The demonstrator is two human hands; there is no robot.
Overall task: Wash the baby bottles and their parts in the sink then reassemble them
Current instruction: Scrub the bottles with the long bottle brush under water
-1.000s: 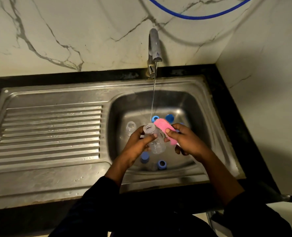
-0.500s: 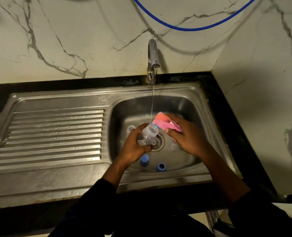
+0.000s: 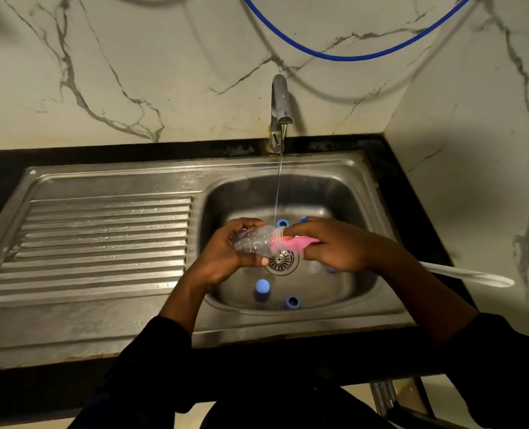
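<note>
Over the sink basin (image 3: 343, 193), my left hand (image 3: 226, 255) grips a clear baby bottle (image 3: 255, 241) lying on its side, mouth to the right. My right hand (image 3: 334, 246) holds a pink sponge (image 3: 297, 243) with its end pushed into the bottle's mouth. A thin stream of water falls from the tap (image 3: 280, 106) just behind the bottle. On the basin floor lie a blue cap (image 3: 262, 287), a blue ring (image 3: 293, 301), another blue ring (image 3: 282, 223) behind the hands, and a clear part (image 3: 314, 267) under my right hand.
A ribbed steel draining board (image 3: 102, 243) lies left of the basin. The drain strainer (image 3: 280, 261) sits below the hands. Marble walls close in behind and on the right. A blue hose (image 3: 349, 55) hangs above. A white handle (image 3: 473, 275) sticks out at right.
The bottle has turned from upright to lying sideways in my left hand. My right hand has brought the sponge from beside the bottle into its mouth.
</note>
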